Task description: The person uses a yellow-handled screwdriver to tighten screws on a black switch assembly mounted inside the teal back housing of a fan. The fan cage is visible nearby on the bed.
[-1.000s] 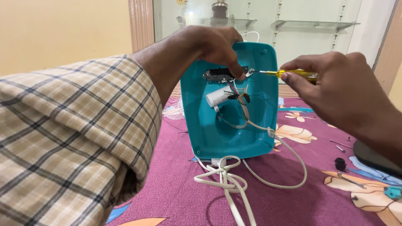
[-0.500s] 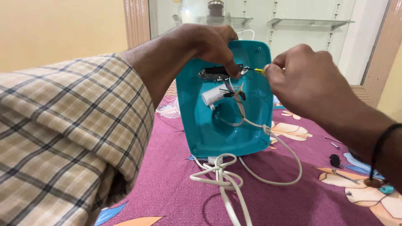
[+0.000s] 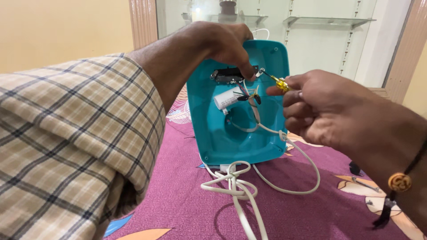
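Nearest, one knotted white cord (image 3: 235, 189) lies on the maroon cloth (image 3: 187, 204) just before the teal housing (image 3: 235, 133), which stands upright. The right hand (image 3: 329, 111), fingers curled shut, grips one yellow-handled screwdriver (image 3: 278, 81), its tip at the housing's black terminal strip (image 3: 231, 75). The left hand (image 3: 224, 42) clasps the housing's top edge, thumb touching the strip. One white capacitor (image 3: 226, 99) sits below the strip.
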